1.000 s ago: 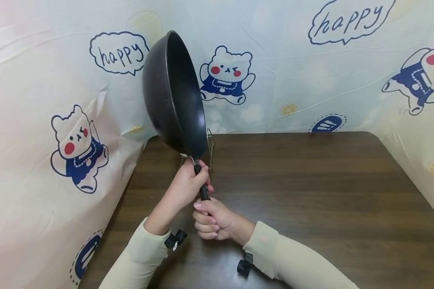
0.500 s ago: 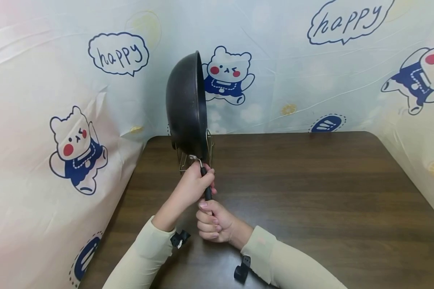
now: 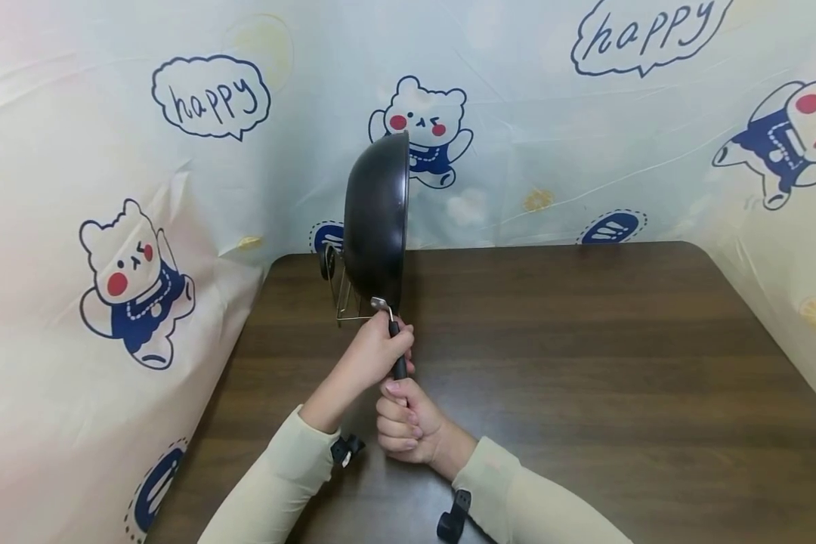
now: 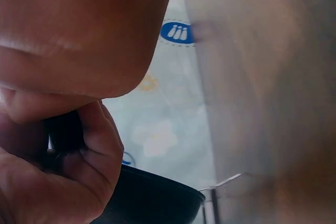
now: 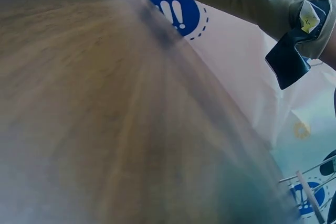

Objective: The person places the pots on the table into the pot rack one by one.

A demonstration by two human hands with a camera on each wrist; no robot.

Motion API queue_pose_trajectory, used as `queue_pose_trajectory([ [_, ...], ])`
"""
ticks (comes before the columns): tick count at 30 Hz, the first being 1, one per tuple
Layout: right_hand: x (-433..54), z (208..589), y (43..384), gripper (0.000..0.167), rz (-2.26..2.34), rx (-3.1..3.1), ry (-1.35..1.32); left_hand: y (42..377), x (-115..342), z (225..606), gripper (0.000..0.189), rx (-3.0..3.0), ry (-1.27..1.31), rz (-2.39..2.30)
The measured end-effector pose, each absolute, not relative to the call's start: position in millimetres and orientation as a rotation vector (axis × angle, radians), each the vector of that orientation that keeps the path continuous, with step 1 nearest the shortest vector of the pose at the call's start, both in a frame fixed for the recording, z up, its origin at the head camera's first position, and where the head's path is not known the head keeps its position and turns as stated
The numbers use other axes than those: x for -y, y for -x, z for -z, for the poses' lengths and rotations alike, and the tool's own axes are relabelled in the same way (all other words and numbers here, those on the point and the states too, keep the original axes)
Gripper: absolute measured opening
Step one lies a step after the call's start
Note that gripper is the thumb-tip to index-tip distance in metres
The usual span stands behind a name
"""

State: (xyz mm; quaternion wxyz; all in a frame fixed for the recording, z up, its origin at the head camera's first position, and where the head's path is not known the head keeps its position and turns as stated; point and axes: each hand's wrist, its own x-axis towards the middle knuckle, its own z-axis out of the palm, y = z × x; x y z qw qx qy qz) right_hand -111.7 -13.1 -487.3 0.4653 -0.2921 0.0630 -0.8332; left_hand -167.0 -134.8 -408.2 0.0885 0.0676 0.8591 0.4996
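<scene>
A dark wok (image 3: 375,215) stands on its side in the head view, its opening turned to the right and its inside hidden. My left hand (image 3: 374,344) grips the black handle (image 3: 399,368) close to the pan. Lower down, my right hand (image 3: 411,423) holds the handle's end with curled fingers. Behind and left of the wok is a wire rack (image 3: 343,302), partly covered by it; whether they touch I cannot tell. In the left wrist view, fingers (image 4: 100,150) wrap the handle, and the wok's rim (image 4: 163,182) shows below.
A dark round piece (image 3: 326,261) is at the rack's left end. The brown wooden table (image 3: 585,363) reaches back to a printed cloth (image 3: 517,136) hung behind and at both sides. Black straps (image 3: 347,450) sit on the sleeves.
The wok has moved right and down in the head view, turning so its inside went out of sight. Both hands shifted slightly right with it. More of the rack's left side shows.
</scene>
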Motion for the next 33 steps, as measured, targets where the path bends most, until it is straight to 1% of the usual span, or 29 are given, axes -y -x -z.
queue_pose_trajectory([
  [6,13,495,110,0.044,2.043,-0.126,0.666,168,135,419,0.017,-2.540,-0.181,-1.481],
  [12,12,495,111,0.043,2.041,-0.217,0.613,169,138,423,0.023,-2.517,-0.163,-1.487],
  [19,10,500,112,0.040,2.054,-0.350,0.541,171,143,425,0.030,-2.471,-0.243,-1.498],
  [24,9,501,112,0.034,2.070,-0.496,0.494,173,148,428,0.030,-2.394,-0.269,-1.562],
  [33,-7,501,115,0.017,2.068,-0.718,0.408,175,159,436,0.036,-2.147,-0.217,-1.726],
])
